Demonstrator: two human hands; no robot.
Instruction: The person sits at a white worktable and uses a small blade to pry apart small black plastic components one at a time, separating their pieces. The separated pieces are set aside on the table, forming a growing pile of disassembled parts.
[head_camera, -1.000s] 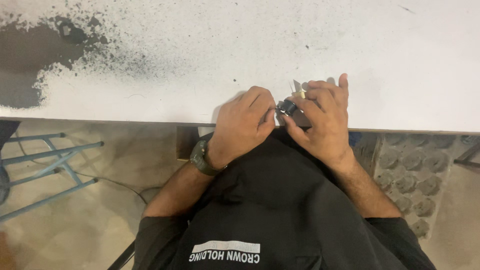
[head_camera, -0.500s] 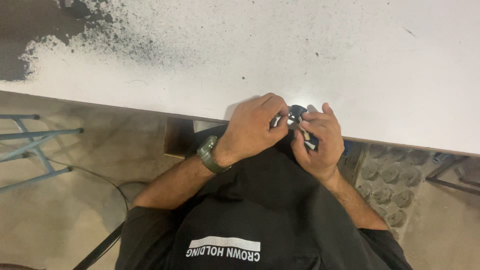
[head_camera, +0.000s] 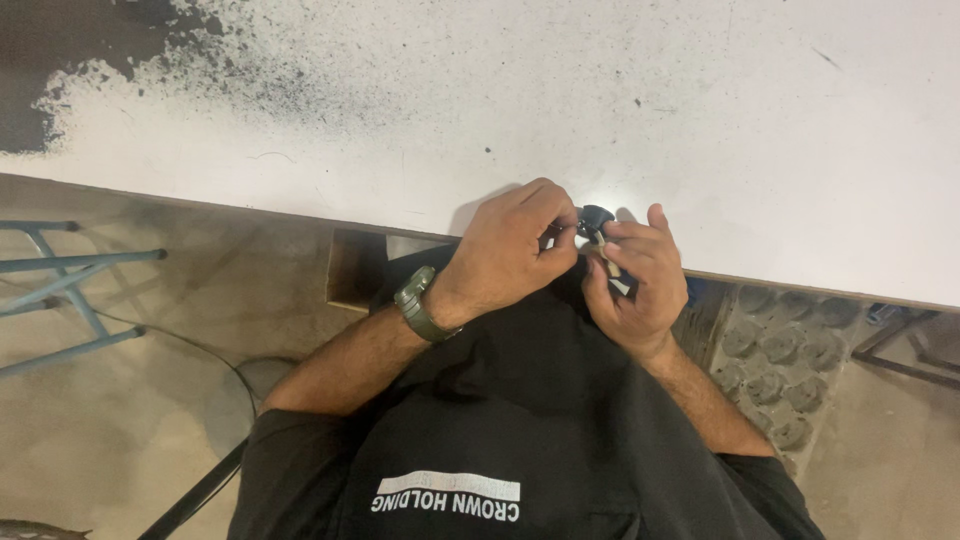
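Observation:
Both my hands meet at the near edge of a white table (head_camera: 560, 110), just above my black shirt. My left hand (head_camera: 510, 250), with a green watch on the wrist, pinches a small dark round part (head_camera: 596, 218) from the left. My right hand (head_camera: 640, 280) grips the same small part from the right, fingers curled around it. A pale sliver shows between the fingers below the dark piece. Most of the part is hidden by my fingers, so its shape is unclear.
The table top has a black speckled stain (head_camera: 120, 60) at its far left. A blue metal frame (head_camera: 60, 290) stands on the floor at left. A grey moulded tray with round pockets (head_camera: 790, 360) lies under the table at right. A dark cable (head_camera: 200, 350) runs across the floor.
Both hands have stayed together on the small part, the fingers shifting around it. The right hand's fingers have curled in more. The view has drifted slightly.

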